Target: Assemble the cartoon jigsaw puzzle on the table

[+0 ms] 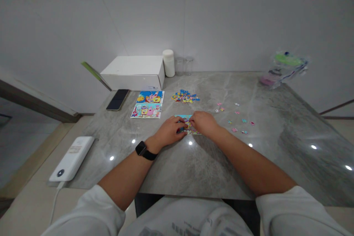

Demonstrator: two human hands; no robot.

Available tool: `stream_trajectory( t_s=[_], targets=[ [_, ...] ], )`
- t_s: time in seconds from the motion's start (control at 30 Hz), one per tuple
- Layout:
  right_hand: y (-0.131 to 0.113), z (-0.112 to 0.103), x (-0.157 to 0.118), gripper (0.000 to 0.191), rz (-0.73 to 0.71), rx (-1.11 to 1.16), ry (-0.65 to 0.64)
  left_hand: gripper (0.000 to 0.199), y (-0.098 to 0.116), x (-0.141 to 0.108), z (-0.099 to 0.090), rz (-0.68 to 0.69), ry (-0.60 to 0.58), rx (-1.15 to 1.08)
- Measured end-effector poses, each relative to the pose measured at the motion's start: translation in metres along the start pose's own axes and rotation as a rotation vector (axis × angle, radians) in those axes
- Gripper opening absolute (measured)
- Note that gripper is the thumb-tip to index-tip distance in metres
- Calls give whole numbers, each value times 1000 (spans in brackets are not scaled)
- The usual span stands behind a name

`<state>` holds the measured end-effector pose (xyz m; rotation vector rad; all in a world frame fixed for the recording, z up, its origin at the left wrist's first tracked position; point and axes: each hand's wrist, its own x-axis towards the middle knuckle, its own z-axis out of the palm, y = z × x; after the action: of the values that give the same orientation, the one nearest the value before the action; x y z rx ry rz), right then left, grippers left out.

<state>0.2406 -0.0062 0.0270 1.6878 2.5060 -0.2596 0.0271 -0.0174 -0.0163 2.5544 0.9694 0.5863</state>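
Note:
A small, colourful cartoon jigsaw puzzle [189, 127] lies partly assembled on the table in front of me, much of it covered by my hands. My left hand [172, 129], with a black watch on the wrist, rests at its left side, thumb and fingers apart on the puzzle. From the right, my right hand [204, 122] reaches over the upper right part, its fingertips pressed together on the surface; whatever they hold is hidden. Beyond the puzzle sits a heap of loose puzzle pieces [184, 96]. Several single pieces, such as a pink piece [234, 129], are scattered to the right.
Two cartoon picture cards [147, 111] lie at the left beside a dark phone [118, 99]. Behind stand a white box [132, 72], a white bottle [169, 63] and two clear glasses [188, 66]. A plastic bag [287, 67] sits far right, a corded white power bank [72, 158] near left.

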Motion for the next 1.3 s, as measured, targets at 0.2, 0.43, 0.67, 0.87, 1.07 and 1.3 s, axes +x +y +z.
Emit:
stream_trajectory(
  t_s=[0.2,0.43,0.67,0.87,1.07,1.3],
  targets=[
    [-9,-7,-7,37,23,-5,-4,24,-2,0,1,1,9,-8],
    [-11,-7,-8,37,10,9,14,22,-2,1,0,-1,8,-5],
    [2,-34,-13,32,-7,109,124,20,-2,2,-3,12,70,-14],
    [54,-37,-36,26,22,224,170,24,-3,3,-5,-35,189,-52],
    [135,-18,-80,25,282,482,348,25,-3,2,-5,-53,244,-76],
    [215,10,-114,37,663,566,720,27,-4,2,-4,-62,233,-87]
  ],
)
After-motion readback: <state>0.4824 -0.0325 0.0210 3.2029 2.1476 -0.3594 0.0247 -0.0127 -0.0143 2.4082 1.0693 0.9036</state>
